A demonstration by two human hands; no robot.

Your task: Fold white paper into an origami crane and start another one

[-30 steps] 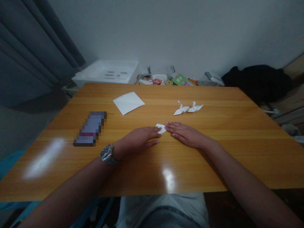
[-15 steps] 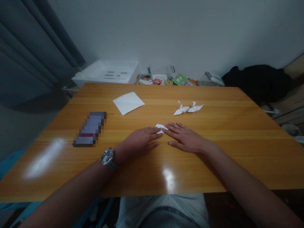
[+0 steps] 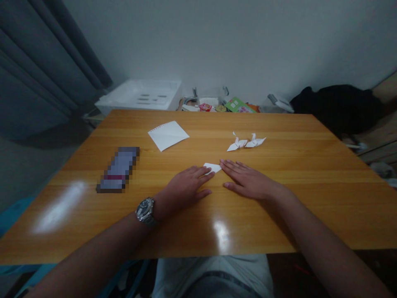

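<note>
A small folded piece of white paper [image 3: 213, 167] lies flat on the wooden table between my hands. The fingertips of my left hand [image 3: 190, 184] rest on its left and near side, with the fingers stretched out and the thumb apart. My right hand [image 3: 245, 178] lies flat and open, its fingertips at the paper's right point. Neither hand is closed round anything. Beyond the right hand stand two white paper cranes [image 3: 246, 142], side by side. A silver watch [image 3: 145, 210] is on my left wrist.
On the wooden table [image 3: 192, 231], a white sheet with a perforated edge [image 3: 169, 135] lies at the back left. A blurred-out phone-shaped object [image 3: 118, 169] lies nearer the left. Past the far edge are a white plastic tray [image 3: 139, 93] and a green booklet [image 3: 238, 105].
My right hand has slid slightly to the right, off the paper's middle to its right end. The left hand has shifted a little right, and the paper's right side now shows as a point.
</note>
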